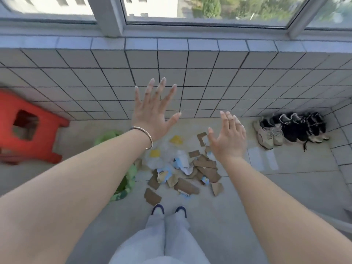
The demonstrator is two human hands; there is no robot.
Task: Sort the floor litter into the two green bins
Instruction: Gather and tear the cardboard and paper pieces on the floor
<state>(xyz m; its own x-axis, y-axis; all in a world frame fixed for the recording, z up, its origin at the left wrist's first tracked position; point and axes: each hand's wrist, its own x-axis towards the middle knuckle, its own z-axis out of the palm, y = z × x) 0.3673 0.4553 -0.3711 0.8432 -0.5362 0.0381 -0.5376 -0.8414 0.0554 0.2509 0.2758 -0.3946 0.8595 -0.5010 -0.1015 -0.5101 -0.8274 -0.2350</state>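
A pile of floor litter (182, 168) lies on the tiles just ahead of my feet: torn brown cardboard pieces (206, 167), white and blue paper scraps (182, 161), clear plastic and yellow bits (176, 140). Two green bins stand left of the pile, largely hidden behind my left forearm: the far one (106, 137) and the near one (125, 184). My left hand (152, 113), a bangle on its wrist, is raised high above the pile with fingers spread and nothing in it. My right hand (227, 138) hovers over the pile's right side, fingers apart, empty.
A red plastic stool (28, 128) stands at the left. Several shoes (291, 130) are lined up in the right corner. A tiled low wall (190, 77) under a window closes the far side. My feet (168, 209) stand just behind the pile.
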